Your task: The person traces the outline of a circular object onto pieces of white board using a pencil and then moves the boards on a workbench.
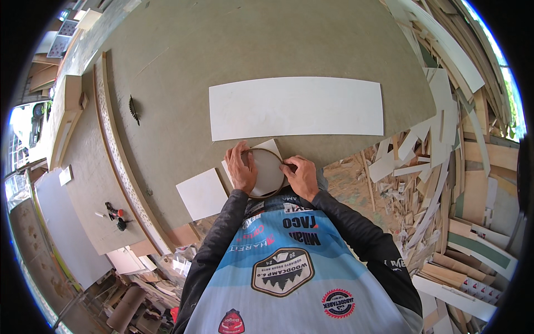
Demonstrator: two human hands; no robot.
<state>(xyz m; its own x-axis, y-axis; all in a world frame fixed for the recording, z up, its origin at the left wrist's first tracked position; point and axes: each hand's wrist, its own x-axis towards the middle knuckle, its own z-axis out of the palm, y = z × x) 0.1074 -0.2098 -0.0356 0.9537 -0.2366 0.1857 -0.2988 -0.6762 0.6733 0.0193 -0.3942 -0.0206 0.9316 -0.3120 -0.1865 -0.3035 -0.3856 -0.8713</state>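
A round pale grey disc (270, 171) with a thin brown band around its edge lies close to my body at the table's near edge. On its left side my left hand (241, 168) grips the rim, its fingers partly bent and the thumb over the disc. At the opposite side, my right hand (302, 177) pinches the brown band between thumb and fingertips. Part of a white board (272, 146) sticks out from under the disc. Just left of it lies a square white board (202, 194).
A long white panel (297, 108) lies beyond my hands on the grey-brown table (267, 39). To the left are a toothed dark strip (133, 109), a long narrow wooden rail (119, 156) and a red-and-black tool (115, 215). Wood offcuts (389, 195) cover the floor at right.
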